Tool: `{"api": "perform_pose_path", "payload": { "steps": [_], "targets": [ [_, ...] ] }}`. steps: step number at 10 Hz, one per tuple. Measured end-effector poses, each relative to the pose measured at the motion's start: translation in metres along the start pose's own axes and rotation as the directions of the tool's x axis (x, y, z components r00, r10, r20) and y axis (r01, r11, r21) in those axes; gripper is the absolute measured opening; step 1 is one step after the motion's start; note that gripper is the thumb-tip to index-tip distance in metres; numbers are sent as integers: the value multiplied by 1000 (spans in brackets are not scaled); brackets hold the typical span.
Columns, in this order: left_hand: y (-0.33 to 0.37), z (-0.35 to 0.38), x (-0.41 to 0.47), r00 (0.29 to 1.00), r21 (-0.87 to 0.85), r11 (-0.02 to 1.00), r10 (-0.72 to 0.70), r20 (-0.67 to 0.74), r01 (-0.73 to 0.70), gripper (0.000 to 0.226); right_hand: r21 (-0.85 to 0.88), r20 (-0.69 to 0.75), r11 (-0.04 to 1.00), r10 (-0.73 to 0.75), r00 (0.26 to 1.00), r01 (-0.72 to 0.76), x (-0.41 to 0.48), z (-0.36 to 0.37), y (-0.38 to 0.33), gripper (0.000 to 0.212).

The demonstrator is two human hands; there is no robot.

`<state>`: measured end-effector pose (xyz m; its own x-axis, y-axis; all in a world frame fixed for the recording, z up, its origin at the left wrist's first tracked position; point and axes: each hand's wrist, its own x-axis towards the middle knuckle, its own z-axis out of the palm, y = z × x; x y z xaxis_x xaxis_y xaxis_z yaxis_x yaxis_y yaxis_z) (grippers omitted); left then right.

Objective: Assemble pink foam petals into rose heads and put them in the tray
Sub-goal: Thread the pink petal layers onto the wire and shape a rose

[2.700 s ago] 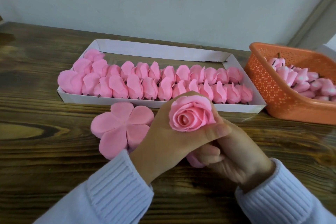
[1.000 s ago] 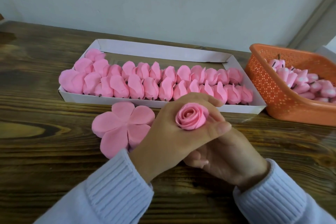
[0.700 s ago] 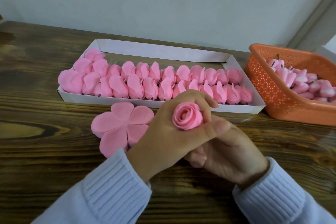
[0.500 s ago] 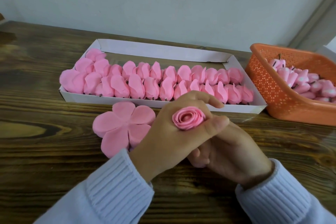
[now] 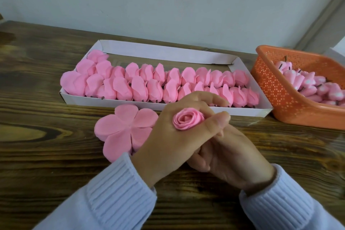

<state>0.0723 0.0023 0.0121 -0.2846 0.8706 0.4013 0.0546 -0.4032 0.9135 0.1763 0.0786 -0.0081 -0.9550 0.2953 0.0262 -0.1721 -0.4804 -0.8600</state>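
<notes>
The left hand curls round a rose head, thumb and fingers squeezing its petals into a tight spiral, probably to set the shape. The right hand sits beneath with its fingers curled; whether it holds the base is hidden. Earlier the bloom stood wider and higher above the fist. Beyond lie a flat petal blank on the tabletop, the part-filled tray and an orange basket.

You have soft, even light, with only a faint shadow on the desk under your right hand. A pale sheen lies near its right edge. The basket rim and your sleeves look slightly blurred.
</notes>
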Motion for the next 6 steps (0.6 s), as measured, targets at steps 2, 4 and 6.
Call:
{"api": "perform_pose_path", "payload": {
  "steps": [2,4,6],
  "targets": [
    [-14,-1,5,928,487,848,330,-175,-209,23,140,-12,988,-61,998,62,2,-5,-9,71],
    [-24,4,10,888,759,599,456,-61,-255,43,-62,-98,982,-186,978,180,-2,-1,-1,85],
    [-21,-1,3,954,798,562,294,54,-218,31,-269,-137,933,-282,950,238,-1,6,-1,47]
  ]
}}
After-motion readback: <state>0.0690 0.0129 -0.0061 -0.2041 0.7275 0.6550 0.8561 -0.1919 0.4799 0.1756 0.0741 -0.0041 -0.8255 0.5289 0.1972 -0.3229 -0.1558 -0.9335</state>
